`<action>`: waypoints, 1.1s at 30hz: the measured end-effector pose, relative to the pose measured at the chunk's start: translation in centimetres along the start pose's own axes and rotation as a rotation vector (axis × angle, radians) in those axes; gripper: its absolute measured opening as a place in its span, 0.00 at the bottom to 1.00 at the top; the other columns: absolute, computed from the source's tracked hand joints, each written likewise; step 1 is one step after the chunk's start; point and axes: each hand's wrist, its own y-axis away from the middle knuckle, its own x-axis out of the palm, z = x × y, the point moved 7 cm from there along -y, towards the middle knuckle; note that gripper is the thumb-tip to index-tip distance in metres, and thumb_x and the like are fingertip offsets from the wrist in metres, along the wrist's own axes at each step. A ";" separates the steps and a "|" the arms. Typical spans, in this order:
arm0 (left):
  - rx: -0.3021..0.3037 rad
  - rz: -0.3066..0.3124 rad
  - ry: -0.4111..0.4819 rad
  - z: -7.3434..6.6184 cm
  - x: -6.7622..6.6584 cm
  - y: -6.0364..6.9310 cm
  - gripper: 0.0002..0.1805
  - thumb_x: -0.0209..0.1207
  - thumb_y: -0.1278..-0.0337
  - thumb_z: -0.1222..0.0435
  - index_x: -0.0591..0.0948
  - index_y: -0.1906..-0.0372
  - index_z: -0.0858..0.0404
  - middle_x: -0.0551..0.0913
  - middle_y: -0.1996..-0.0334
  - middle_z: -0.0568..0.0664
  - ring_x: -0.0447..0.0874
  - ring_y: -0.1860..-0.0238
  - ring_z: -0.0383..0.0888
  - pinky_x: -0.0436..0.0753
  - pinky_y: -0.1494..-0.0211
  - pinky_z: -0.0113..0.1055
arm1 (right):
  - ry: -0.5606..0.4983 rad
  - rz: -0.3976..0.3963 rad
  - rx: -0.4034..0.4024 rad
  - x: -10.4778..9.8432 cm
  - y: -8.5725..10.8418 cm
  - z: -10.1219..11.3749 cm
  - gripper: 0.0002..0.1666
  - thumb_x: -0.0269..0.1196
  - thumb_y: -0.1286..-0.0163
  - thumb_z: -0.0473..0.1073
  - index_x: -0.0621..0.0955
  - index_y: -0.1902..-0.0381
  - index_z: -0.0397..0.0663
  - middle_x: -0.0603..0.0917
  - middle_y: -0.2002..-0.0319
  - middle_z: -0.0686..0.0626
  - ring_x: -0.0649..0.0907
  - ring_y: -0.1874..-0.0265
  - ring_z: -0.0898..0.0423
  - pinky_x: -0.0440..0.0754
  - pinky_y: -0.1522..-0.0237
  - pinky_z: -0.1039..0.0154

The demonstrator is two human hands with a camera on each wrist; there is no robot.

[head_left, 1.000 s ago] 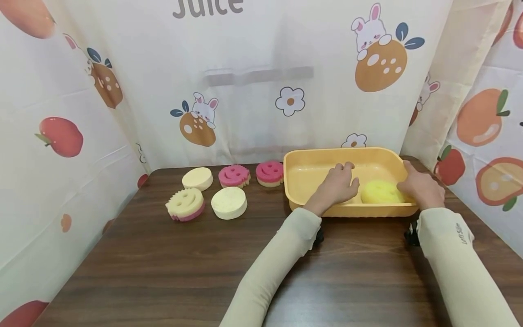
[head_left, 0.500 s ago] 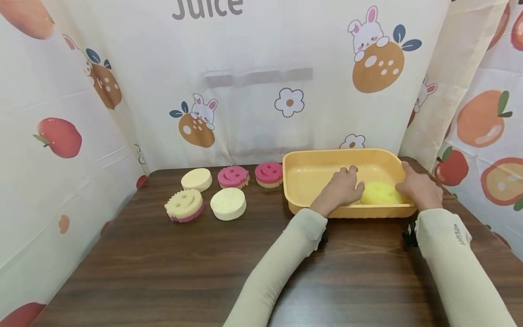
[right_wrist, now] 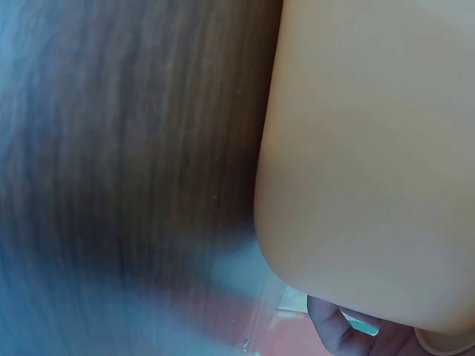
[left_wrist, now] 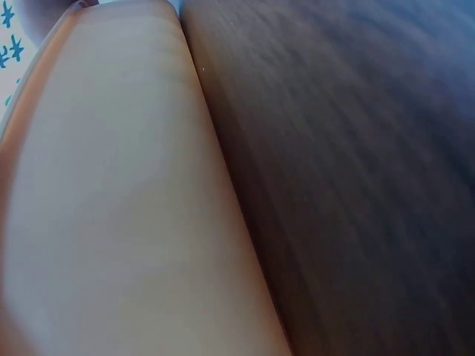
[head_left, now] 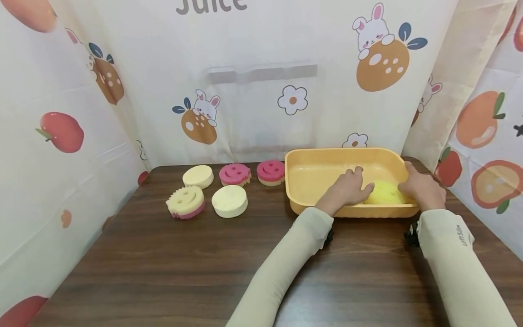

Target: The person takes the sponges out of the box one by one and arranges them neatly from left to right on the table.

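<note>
A yellow plastic tray (head_left: 310,181) stands at the back right of the table. In its right half lies a bright yellow sponge (head_left: 384,193) with a hole in its top. My left hand (head_left: 345,187) reaches over the tray's front rim, fingers loosely bent, its thumb beside the sponge's left edge; whether they touch, I cannot tell. My right hand (head_left: 426,188) holds the tray's right rim, thumb inside by the sponge. In the right wrist view, fingers (right_wrist: 345,330) bend around the tray's outer corner. The left wrist view shows mostly the tray's outer wall (left_wrist: 133,178).
Left of the tray lie two pink-topped smiley sponges (head_left: 235,174), a cream-topped smiley sponge (head_left: 185,202) and two plain cream round sponges (head_left: 229,201). Printed cloth (head_left: 253,109) hangs behind the dark wooden table (head_left: 184,268) and along both sides.
My left hand has moved right inside the tray, closer to the yellow sponge. My right hand stays at the tray's right rim. The other sponges have not moved.
</note>
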 end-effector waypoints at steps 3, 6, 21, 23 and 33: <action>-0.005 0.009 0.009 -0.2 0.1 -0.2 0.36 0.39 0.27 0.41 0.55 0.23 0.53 0.70 0.31 0.48 0.75 0.35 0.43 0.75 0.35 0.31 | 0.009 -0.001 0.002 -0.1 -0.1 0.0 0.50 0.48 0.32 0.49 0.35 0.22 0.49 0.62 0.37 0.17 0.72 0.49 0.24 0.68 0.56 0.32; -0.008 0.024 0.014 -0.3 0.1 -0.2 0.37 0.39 0.27 0.40 0.55 0.22 0.53 0.70 0.31 0.48 0.75 0.35 0.43 0.75 0.35 0.31 | 0.014 -0.015 -0.009 -0.2 -0.1 0.0 0.50 0.48 0.32 0.49 0.35 0.21 0.49 0.63 0.37 0.17 0.73 0.49 0.23 0.69 0.57 0.31; -0.019 0.082 0.007 -0.1 1.1 -1.1 0.40 0.42 0.30 0.38 0.53 0.22 0.54 0.70 0.31 0.47 0.75 0.34 0.42 0.76 0.35 0.33 | 0.022 -0.025 -0.029 -0.1 -0.3 0.2 0.50 0.48 0.32 0.49 0.36 0.21 0.49 0.64 0.37 0.17 0.74 0.51 0.24 0.70 0.58 0.32; -0.020 0.078 0.002 -0.1 1.1 -1.1 0.40 0.42 0.30 0.39 0.53 0.22 0.54 0.70 0.31 0.47 0.75 0.34 0.42 0.76 0.35 0.33 | 0.023 -0.030 -0.033 -0.1 -0.4 0.3 0.50 0.48 0.32 0.49 0.36 0.21 0.49 0.64 0.37 0.17 0.74 0.51 0.24 0.70 0.58 0.31; 0.026 0.089 -0.009 -0.9 1.2 -1.3 0.39 0.43 0.30 0.39 0.56 0.23 0.54 0.73 0.33 0.46 0.77 0.38 0.40 0.76 0.37 0.30 | 0.027 -0.025 -0.023 -0.1 -0.5 -0.1 0.49 0.47 0.31 0.49 0.36 0.21 0.48 0.64 0.37 0.17 0.74 0.50 0.24 0.69 0.56 0.30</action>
